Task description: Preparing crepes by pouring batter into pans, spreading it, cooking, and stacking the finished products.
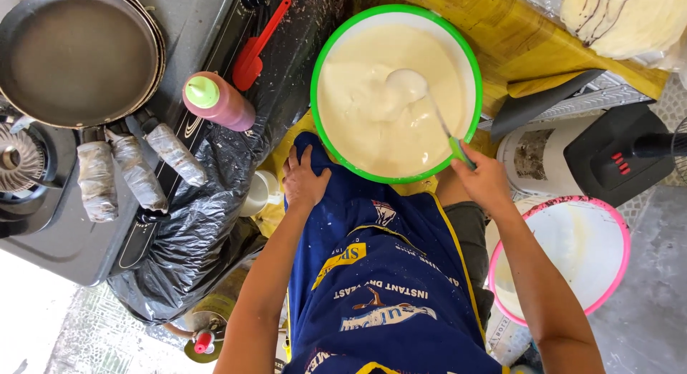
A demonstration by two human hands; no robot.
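glossy plastic bowl (318,66), smooth creamy batter (372,123), matt dark pan (75,59), crinkled shiny bag (207,224)

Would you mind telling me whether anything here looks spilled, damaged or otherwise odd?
Yes: the pan handles beside the stove are wrapped in grimy plastic, and pale splatter flecks the black plastic sheet. The batter itself sits inside its bowl.

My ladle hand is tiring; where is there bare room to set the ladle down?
Bare patches: yellow tabletop right of the green-rimmed batter bowl, and inside the pink-rimmed basin. Crowded: the stove side, with pan, wrapped handles, red bottle and spatula.
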